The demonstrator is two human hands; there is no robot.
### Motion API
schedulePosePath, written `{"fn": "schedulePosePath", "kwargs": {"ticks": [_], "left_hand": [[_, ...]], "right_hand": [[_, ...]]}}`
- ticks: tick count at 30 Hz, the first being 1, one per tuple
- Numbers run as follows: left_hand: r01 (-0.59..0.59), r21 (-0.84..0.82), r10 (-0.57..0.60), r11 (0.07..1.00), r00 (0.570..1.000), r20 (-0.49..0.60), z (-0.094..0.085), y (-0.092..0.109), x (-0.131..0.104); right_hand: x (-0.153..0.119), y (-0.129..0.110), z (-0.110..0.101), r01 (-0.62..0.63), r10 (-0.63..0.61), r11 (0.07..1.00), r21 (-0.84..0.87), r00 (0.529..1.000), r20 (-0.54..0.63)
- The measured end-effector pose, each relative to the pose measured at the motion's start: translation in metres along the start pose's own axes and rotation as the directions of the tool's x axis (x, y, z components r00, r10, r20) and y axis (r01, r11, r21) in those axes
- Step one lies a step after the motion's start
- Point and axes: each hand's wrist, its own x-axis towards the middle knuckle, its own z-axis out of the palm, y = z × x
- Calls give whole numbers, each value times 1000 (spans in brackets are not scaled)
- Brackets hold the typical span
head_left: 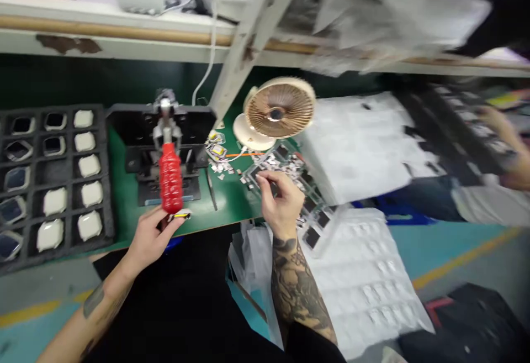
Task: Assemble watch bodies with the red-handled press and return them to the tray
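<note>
My left hand (154, 233) pinches a small pale square-cornered case (182, 215) with a yellow strip on it. It is just below the red handle (171, 180) of a black toggle press (136, 131). My right hand (282, 200) is closed, thumb against fingertips, over a clear tray (318, 238) with dark square pieces and many small white bits; anything between those fingers is too small to make out. Left of the press, a black foam tray (108, 186) holds white square cases (89, 225) and dark-faced ones (17, 179).
A beige fan (279, 110) stands behind my right hand. Near the press lie a thin dark tool (211, 189) and small cased parts (217, 150). White blister trays (360, 147) are stacked at right. A shelf (124, 40) overhangs the bench. A blurred co-worker's arm (505, 136) shows far right.
</note>
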Motion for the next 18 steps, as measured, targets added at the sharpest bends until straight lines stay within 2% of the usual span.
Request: {"fn": "schedulePosePath", "kwargs": {"ticks": [2,4,6,8,12,18], "left_hand": [[-34,-8,35,999,999,7,1,4,3],[-45,-19,45,999,999,5,2,5,4],[-45,-17,45,999,999,5,3,5,3],[-57,-12,57,998,998,-15,4,6,2],[-83,-15,82,996,995,-54,5,7,0],[-41,-45,41,998,999,-16,2,10,4]], "right_hand": [[-24,-29,26,-72,55,974,216,995,85],[-44,-54,49,-139,68,922,361,977,201],[-56,-70,68,-186,61,886,424,955,292],[-62,-76,81,-219,51,870,442,931,361],[-60,-74,89,-213,3,876,433,899,438],[-53,-76,85,-137,-71,903,407,888,454]]}}
